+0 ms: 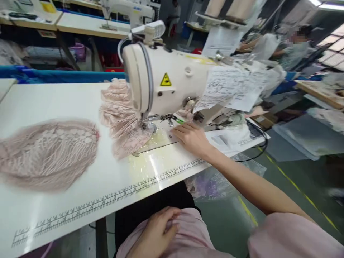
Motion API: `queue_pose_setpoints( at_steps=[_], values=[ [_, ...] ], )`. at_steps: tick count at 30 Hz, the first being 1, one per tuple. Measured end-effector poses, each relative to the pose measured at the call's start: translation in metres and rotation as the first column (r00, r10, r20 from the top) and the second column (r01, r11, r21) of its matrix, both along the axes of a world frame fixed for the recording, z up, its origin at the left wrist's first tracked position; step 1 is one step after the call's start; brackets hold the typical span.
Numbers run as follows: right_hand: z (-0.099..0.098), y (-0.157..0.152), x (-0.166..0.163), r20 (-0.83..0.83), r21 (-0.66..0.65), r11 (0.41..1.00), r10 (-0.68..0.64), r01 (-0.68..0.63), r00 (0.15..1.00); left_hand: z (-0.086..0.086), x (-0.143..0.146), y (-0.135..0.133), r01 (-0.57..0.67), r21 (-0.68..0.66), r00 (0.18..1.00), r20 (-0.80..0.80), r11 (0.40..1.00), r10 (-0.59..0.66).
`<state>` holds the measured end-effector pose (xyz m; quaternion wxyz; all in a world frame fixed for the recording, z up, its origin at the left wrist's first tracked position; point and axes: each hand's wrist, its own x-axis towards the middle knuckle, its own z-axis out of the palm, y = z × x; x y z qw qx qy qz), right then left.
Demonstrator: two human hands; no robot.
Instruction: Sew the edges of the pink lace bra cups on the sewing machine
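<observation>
My right hand (194, 140) lies palm down on the bed of a white sewing machine (172, 79), fingers stretched toward the needle area. A small green-handled tool (178, 120) sits right at its far fingers; its kind does not show clearly. My left hand (158, 229) rests on my lap, empty, with thumb and fingers apart. Gathered pale pink lace fabric (120, 111) lies under and left of the presser foot (144, 125). Farther left, a separate pink lace piece (56, 154) is spread on the table, blurred.
A printed ruler (107, 200) runs along the front edge of the white table (113, 182). Written papers (220, 86) hang on the machine. Thread cones (215, 7) stand above. A black cable (264, 143) loops off the right end. Other people work behind.
</observation>
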<state>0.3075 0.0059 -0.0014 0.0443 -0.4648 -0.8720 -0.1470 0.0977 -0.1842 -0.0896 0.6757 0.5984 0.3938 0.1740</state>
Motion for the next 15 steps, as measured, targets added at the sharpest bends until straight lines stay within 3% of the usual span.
queue_pose_setpoints(
  at_steps=[2, 3, 5, 6, 8, 10, 11, 13, 15],
  values=[
    [-0.005, -0.007, -0.011, -0.136, 0.038, 0.99, 0.139, -0.135, 0.981, 0.036, -0.031, 0.006, 0.129, 0.248, 0.992, -0.02, 0.96, -0.128],
    [-0.007, -0.007, -0.018, -0.186, 0.054, 0.98, 0.2, -0.193, 0.962, 0.052, -0.045, 0.012, 0.175, 0.385, 0.983, -0.02, 0.906, -0.182],
    [-0.009, -0.004, -0.031, -0.259, 0.038, 0.965, 0.259, -0.259, 0.93, 0.079, -0.071, 0.031, 0.068, 0.69, 0.996, -0.086, 0.72, -0.012],
    [-0.01, 0.0, -0.038, -0.296, 0.008, 0.965, 0.253, -0.263, 0.921, 0.088, -0.082, 0.044, 0.094, 0.759, 0.965, -0.229, 0.644, 0.129],
    [-0.009, 0.01, -0.049, -0.353, -0.095, 0.963, 0.203, -0.251, 0.913, 0.099, -0.096, 0.075, 0.062, 0.835, 0.778, -0.383, 0.546, 0.497],
    [-0.007, 0.02, -0.057, -0.378, -0.219, 0.947, 0.14, -0.236, 0.915, 0.102, -0.101, 0.108, 0.114, 0.817, 0.546, -0.527, 0.566, 0.651],
    [-0.006, 0.025, -0.059, -0.39, -0.278, 0.932, 0.113, -0.234, 0.914, 0.1, -0.101, 0.123, 0.152, 0.801, 0.482, -0.571, 0.579, 0.665],
    [-0.006, 0.033, -0.061, -0.432, -0.379, 0.891, 0.069, -0.25, 0.899, 0.095, -0.096, 0.147, 0.216, 0.776, 0.445, -0.618, 0.592, 0.648],
    [-0.009, 0.038, -0.061, -0.491, -0.436, 0.853, 0.042, -0.287, 0.87, 0.09, -0.09, 0.161, 0.259, 0.773, 0.481, -0.623, 0.579, 0.617]
  ],
)
